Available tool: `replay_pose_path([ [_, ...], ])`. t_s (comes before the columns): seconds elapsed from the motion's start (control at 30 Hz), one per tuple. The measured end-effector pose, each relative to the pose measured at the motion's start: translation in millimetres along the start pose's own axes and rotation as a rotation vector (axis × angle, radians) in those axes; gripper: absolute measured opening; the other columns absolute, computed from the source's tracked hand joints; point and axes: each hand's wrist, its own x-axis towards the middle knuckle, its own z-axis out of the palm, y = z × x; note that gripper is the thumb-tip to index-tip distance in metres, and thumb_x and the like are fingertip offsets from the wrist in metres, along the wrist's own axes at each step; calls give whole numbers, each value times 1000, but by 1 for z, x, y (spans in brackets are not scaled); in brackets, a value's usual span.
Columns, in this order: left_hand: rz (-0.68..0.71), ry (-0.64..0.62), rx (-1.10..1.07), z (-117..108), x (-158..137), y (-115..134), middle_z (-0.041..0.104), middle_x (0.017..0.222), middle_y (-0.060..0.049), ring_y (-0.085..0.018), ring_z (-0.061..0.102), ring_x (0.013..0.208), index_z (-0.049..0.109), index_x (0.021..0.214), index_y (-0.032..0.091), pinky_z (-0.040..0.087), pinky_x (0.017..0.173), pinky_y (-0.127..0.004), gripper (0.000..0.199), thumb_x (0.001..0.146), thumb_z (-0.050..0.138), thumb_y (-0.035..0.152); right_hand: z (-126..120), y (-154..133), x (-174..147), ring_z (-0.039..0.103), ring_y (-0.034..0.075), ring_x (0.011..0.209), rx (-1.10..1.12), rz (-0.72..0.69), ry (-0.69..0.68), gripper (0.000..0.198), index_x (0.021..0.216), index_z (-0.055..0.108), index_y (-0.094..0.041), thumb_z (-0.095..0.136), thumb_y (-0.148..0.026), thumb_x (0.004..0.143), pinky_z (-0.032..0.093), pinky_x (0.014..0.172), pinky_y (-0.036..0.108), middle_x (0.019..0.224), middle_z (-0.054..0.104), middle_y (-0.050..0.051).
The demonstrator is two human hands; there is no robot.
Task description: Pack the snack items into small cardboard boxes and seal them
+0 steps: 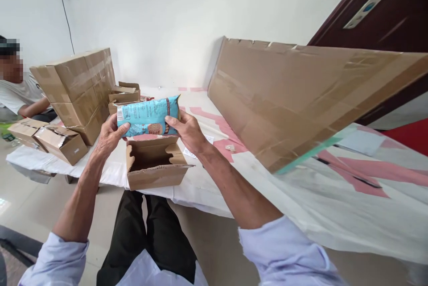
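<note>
A blue printed snack packet (143, 115) is held up level between both my hands. My left hand (113, 132) grips its left end, thumb on the front face near the barcode. At the other end my right hand (189, 132) pinches it, with the thumb on the front and the fingers behind, mostly hidden. Just below the packet stands an open cardboard box (158, 178) on the table's near edge, its flaps up. The inside is dark, and I cannot tell what lies at its bottom.
Stacked cartons (75, 80) and smaller boxes (62, 143) stand to the left, with open boxes (125, 94) behind. A large cardboard sheet (294, 98) leans on the right. A white cloth (207, 188) covers the table. Another person (20, 94) sits at far left.
</note>
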Motion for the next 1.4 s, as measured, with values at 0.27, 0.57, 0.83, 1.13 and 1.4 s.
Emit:
replay_pose_path([
  [0.27,-292,-3,112,-15,27,-44,65,65,0,-13,60,53,68,85,17,46,43,-22,46,72,91,54,-5,46,43,73,17,63,-54,365,40,32,82,73,-18,94,-42,77,65,63,30,76,78,4],
  [0.57,-420,-22,87,-22,24,-69,57,55,0,-10,47,45,66,72,17,44,40,-25,44,70,95,51,-1,44,50,73,22,61,-187,437,-33,28,78,73,-20,90,-42,83,63,56,34,68,75,5],
  [0.83,-32,204,-73,-51,57,-28,78,100,-2,-15,69,79,72,105,23,58,65,-26,60,64,99,58,-49,20,11,67,31,133,-377,-30,-48,73,138,68,-26,88,-64,79,58,111,49,142,73,14],
  [1.13,26,295,29,-83,73,-70,78,92,4,-13,71,83,70,100,23,60,81,-29,47,65,100,38,-80,75,-40,69,24,83,-467,287,-225,43,100,80,-19,80,-56,78,57,78,39,99,81,7],
  [1.4,-254,338,100,-78,97,-174,73,80,4,-13,69,80,69,93,18,53,78,-25,40,65,95,29,-57,130,19,58,19,69,-466,188,37,32,86,75,-20,73,-51,78,48,63,32,74,69,2],
])
